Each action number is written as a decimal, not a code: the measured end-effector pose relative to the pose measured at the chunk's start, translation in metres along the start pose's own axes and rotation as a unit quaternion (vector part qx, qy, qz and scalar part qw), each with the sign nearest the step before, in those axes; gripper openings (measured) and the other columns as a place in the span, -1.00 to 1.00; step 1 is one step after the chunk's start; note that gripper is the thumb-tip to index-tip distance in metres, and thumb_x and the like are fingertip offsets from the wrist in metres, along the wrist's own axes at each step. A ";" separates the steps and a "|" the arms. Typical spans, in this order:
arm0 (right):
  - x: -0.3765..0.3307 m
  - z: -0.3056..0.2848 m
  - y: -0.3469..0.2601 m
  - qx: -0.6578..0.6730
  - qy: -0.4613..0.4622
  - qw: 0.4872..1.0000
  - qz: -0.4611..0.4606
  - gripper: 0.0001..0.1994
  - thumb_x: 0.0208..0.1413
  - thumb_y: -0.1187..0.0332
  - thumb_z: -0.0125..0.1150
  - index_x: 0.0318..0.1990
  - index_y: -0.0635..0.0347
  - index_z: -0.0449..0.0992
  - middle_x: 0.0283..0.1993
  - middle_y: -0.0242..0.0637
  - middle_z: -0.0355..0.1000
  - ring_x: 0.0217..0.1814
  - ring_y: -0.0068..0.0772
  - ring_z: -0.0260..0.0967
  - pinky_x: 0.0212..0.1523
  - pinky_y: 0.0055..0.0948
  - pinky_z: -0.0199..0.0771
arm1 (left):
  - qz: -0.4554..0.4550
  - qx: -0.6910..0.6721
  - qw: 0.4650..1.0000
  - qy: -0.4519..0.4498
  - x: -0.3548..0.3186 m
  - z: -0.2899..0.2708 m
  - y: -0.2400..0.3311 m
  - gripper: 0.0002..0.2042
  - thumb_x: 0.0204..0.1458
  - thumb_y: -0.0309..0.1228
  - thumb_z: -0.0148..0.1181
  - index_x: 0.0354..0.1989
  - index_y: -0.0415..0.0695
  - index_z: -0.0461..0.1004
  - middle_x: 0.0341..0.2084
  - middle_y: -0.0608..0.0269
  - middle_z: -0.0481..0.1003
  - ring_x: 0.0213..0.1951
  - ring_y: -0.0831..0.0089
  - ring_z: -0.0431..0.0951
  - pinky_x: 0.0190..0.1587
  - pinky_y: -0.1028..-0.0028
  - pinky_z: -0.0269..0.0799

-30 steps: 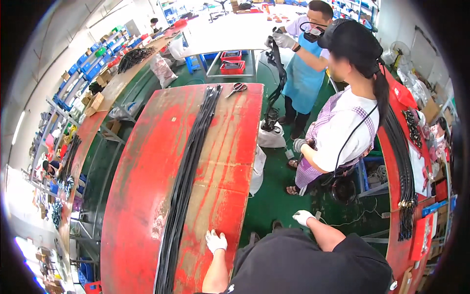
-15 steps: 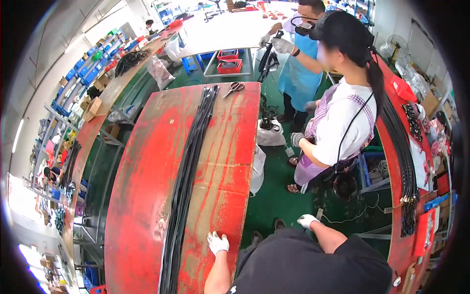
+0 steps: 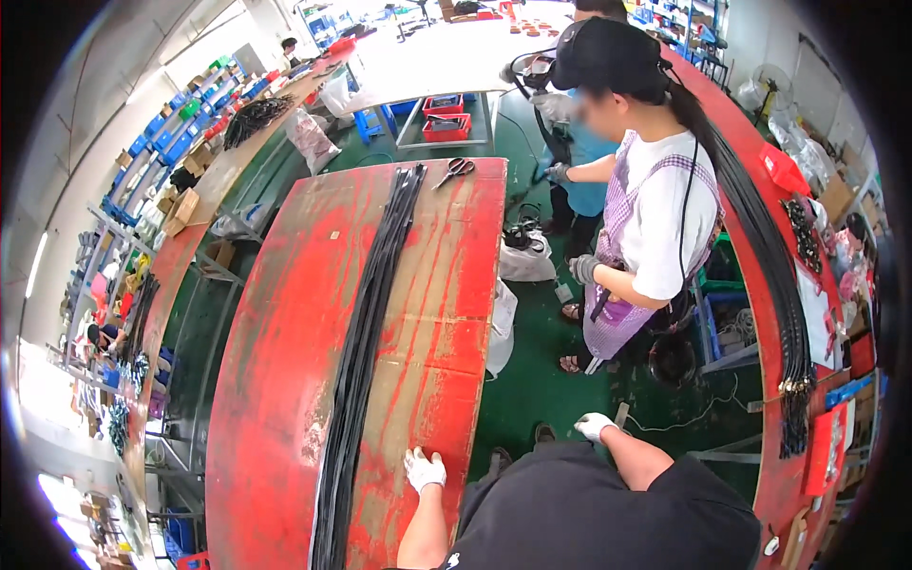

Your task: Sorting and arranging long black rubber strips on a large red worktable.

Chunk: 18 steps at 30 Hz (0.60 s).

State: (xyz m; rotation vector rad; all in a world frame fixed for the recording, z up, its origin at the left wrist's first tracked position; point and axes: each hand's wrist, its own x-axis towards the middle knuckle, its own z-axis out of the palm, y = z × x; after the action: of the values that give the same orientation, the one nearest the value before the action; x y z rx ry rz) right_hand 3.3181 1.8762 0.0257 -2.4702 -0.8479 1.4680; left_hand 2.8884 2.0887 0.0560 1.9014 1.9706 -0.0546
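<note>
My left hand [image 3: 425, 469], in a white glove, lies with fingers spread on the worn red table [image 3: 256, 408], near its right edge. It holds nothing. Left of it, a long bundle of flat black strips [image 3: 366, 313] runs the length of the table, apart from the hand. My right hand [image 3: 595, 427], also gloved in white, hangs beside my body above the green floor, fingers loosely extended and nothing visible in it. Dark-handled scissors [image 3: 454, 172] lie at the table's far end.
A co-worker in a cap and checked apron [image 3: 632, 228] stands right of the table, gloved hands in front; a person in a blue apron [image 3: 581, 157] is partly hidden behind. White bags [image 3: 525, 261] sit on the floor by the table. Another red bench [image 3: 750, 275] with black strips runs along the right.
The co-worker in the cap has shifted left and reaches toward the dark straps, now covering more of the person in the blue apron. My hands have barely moved.
</note>
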 end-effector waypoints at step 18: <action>-0.012 -0.010 -0.010 0.004 -0.047 0.999 0.008 -0.52 0.27 0.10 0.22 0.19 0.24 0.62 0.21 -0.06 0.60 0.28 -0.08 0.53 0.29 -0.25 0.46 | 0.005 0.004 1.000 -0.002 -0.004 0.001 0.000 -0.34 0.22 -0.08 0.20 0.43 -0.17 0.31 0.50 -0.12 0.16 0.52 -0.07 0.14 0.52 0.06 0.13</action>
State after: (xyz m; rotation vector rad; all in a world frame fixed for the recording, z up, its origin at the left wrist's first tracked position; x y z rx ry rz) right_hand 3.3179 1.8799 0.0441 -2.4239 -0.8379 1.6018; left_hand 2.8888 2.0846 0.0567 1.9151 1.9616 -0.0640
